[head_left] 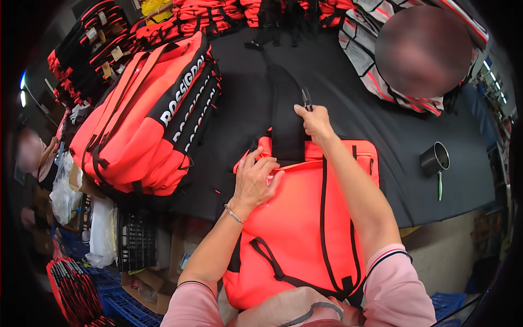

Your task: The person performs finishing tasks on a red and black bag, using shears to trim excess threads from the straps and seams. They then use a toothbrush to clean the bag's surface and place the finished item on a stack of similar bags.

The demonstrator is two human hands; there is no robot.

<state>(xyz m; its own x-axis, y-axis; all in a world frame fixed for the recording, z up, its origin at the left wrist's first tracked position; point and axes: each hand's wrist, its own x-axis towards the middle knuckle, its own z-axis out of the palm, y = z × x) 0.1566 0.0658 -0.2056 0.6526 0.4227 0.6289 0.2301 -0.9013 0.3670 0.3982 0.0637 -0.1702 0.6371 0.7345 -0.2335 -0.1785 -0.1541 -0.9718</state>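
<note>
A bright coral-red bag [294, 218] with black straps and piping lies on the black-covered table, close against my body. At its upper edge, beside the opening, my left hand [256, 180] has its fingers bent and closed on the fabric. A wide black strap [287, 120] runs from that edge away across the table. My right hand [315, 121], to the right of this strap, is closed around small dark thread snips [306, 98], whose blades point away from me. What the left fingertips touch under the fabric is hidden.
Several red bags [136, 131] are stacked at the left. More red bags [207, 16] line the far edge. Grey bags [359, 54] lie far right, near another person [422, 52]. A dark cup [435, 158] and green-handled tool [440, 185] are at right. A black crate [136, 240] stands below left.
</note>
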